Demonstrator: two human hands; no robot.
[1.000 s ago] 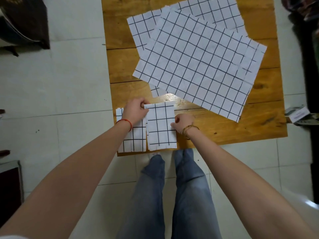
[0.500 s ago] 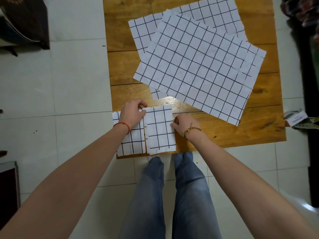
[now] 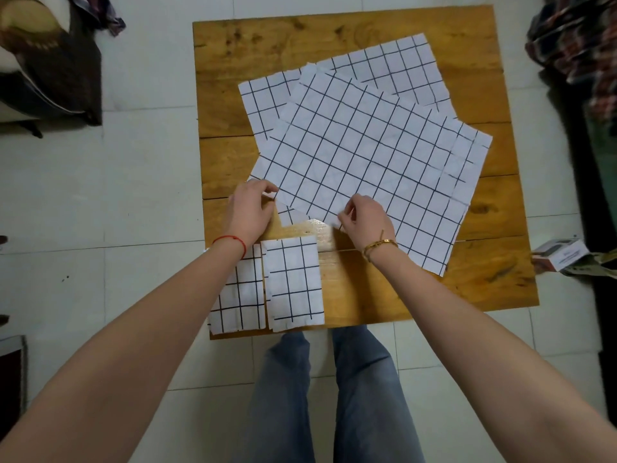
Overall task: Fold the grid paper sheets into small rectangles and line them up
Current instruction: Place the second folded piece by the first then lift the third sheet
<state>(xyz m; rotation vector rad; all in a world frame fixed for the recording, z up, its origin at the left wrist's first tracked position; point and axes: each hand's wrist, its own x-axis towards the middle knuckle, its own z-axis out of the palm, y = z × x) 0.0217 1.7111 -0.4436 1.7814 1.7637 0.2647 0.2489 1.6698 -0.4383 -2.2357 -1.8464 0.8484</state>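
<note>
Both hands have left the folded pieces at the lower middle of the frame and now sit higher, at the near edge of the top grid sheet (image 3: 360, 155). That sheet lies tilted across the middle of the wooden table (image 3: 484, 285), covering most of at least one more open sheet (image 3: 263, 101) beneath it, whose left part and upper right corner stick out; how many sheets lie under there cannot be told.

At centre left, the left hand (image 3: 248, 212) has its fingers curled at the top sheet's lower left corner, the fingertips touching or pinching the paper edge; the back of the hand hides the contact, so I cannot tell whether the grip is closed. A red thread bracelet (image 3: 230, 240) circles that wrist. Slightly right of centre, the right hand (image 3: 367, 217) pinches the sheet's lower edge between thumb and forefinger, the other fingers curled behind. A gold bracelet (image 3: 379, 245) sits on that wrist.

Two folded rectangles lie side by side at the table's lower left edge. The left rectangle (image 3: 238, 295) is partly hidden under the left forearm, and the right rectangle (image 3: 295, 282) lies just beside it, their long edges touching or slightly overlapping.

Below the table, blue jeans (image 3: 334, 396) show over pale floor tiles. A small box (image 3: 557, 259) lies on the floor at the right edge, its print too small to read. Dark objects at the upper left and upper right are cut off and unclear.
</note>
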